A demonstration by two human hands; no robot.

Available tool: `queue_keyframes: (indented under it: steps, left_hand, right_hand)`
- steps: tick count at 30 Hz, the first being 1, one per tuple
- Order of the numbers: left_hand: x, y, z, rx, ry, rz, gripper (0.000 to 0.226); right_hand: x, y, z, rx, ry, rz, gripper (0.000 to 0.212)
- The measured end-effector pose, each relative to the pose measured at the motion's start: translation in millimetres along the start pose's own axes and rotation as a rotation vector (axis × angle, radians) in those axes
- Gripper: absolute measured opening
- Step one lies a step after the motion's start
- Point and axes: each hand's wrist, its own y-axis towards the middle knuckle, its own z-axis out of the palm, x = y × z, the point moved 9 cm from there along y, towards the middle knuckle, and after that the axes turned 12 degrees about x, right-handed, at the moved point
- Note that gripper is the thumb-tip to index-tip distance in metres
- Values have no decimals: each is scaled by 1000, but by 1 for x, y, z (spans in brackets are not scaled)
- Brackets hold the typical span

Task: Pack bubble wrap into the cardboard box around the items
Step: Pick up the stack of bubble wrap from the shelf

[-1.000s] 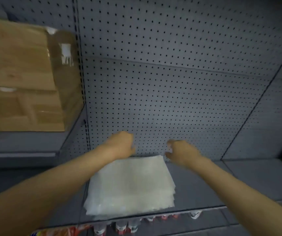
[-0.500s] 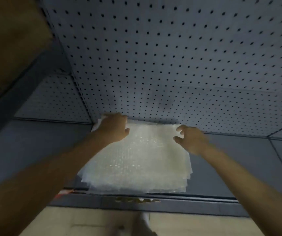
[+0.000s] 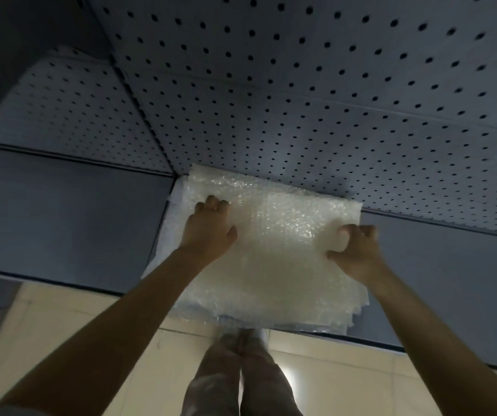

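- Bubble wrap lies stacked on the shelf, against the pegboard.
- Left hand grips the wrap's left part with curled fingers.
- Right hand pinches its right edge.

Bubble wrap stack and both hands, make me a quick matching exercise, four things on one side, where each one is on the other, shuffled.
Things:
1. bubble wrap stack
2. left hand
3. right hand
4. pegboard

Places or states:
A. standing behind the shelf, full of small holes
B. lying on the grey shelf, front edge overhanging
C. pinching the stack's right side with curled fingers
D. resting on the stack's left part, fingers toward the back

Pairs: 1-B, 2-D, 3-C, 4-A
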Motion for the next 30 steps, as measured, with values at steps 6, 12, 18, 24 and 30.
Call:
queue_keyframes:
  steps: [6,12,18,24,30]
  left_hand:
    - [40,-10,-7,-118,-382,-70,56]
    - [117,-20,18,47,-590,-439,97]
    - [131,-19,41,217,-949,-422,101]
    - [127,-22,46,320,-1097,-352,77]
    - [114,-25,28,137,-1081,-225,43]
  right_hand:
    - [-25,3,3,-109,308,40,70]
    - [-59,4,12,-72,799,100,89]
    - [-49,2,25,70,852,3,37]
    - [-48,2,45,245,907,-29,63]
    - [-53,-7,39,98,984,-84,42]
